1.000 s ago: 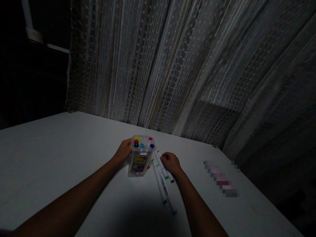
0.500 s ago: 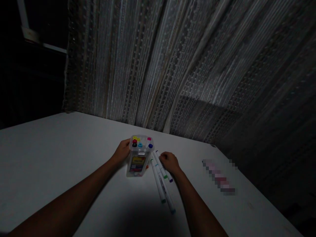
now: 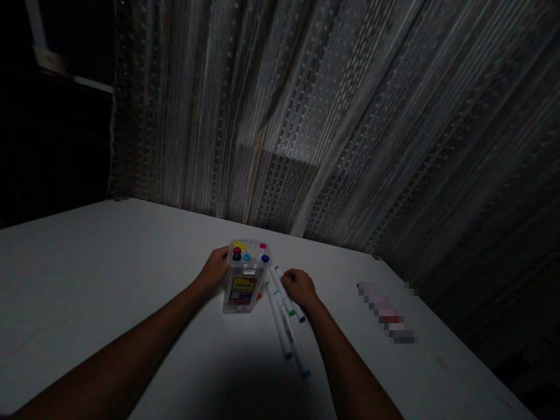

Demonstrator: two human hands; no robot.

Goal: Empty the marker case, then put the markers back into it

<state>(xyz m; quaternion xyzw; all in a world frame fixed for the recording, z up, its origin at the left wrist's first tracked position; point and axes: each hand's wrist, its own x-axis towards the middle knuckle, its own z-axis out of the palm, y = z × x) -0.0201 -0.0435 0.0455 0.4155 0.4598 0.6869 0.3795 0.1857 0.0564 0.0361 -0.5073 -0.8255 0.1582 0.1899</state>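
head view: clear box (image 3: 246,272) upright on white counter (image 3: 109,262), dark label on its near side, marker caps (image 3: 247,256) in yellow, red, black, light blue, pink and dark blue showing at the top. left hand (image 3: 216,266) against the box's left side; fingers hidden behind it, can't tell if they grip. four loose white markers (image 3: 293,338) lie just right of the box, overlapping, ends green, teal and purple. right hand (image 3: 300,286) curled beside their far ends; can't tell if it pinches one. pixelated item (image 3: 385,314) further right. striped curtain (image 3: 262,116) behind counter. dim light.
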